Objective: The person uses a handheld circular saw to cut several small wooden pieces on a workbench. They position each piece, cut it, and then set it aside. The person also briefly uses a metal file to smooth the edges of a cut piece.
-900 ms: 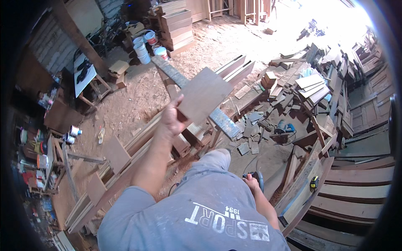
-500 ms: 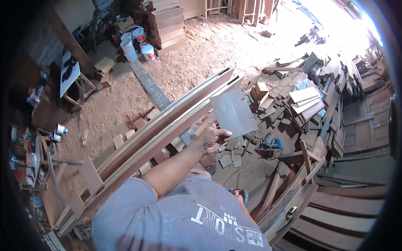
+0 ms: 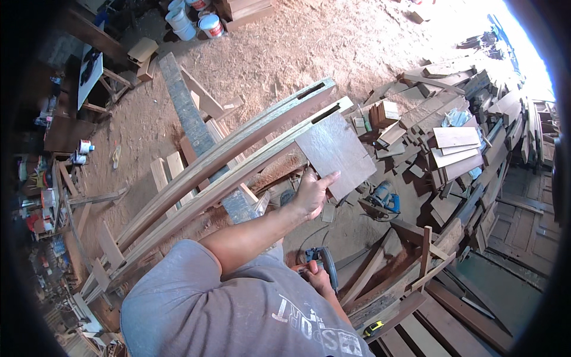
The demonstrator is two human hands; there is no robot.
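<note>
My left hand [image 3: 312,194] grips a square brown wooden panel [image 3: 338,152] by its lower-left edge, beside the slotted end of the nearer long timber beam [image 3: 238,172]. A second grooved beam [image 3: 262,116] runs parallel behind it, both lying across a weathered blue-grey board [image 3: 178,98]. Low at my right side, partly hidden by my body, my right hand [image 3: 316,275] is closed on a dark power tool [image 3: 328,265] with a cord nearby.
A blue circular saw [image 3: 385,201] lies on the sawdust floor, beside a large pile of offcuts [image 3: 455,156] on the right. A tape measure [image 3: 373,327] rests on timber at lower right. White buckets [image 3: 209,27] and a small table [image 3: 89,77] stand at the upper left.
My left hand has carried the panel rightward from over the crossboard to beside the near beam's end, turning it. My right hand and tool show more clearly. The view has shifted.
</note>
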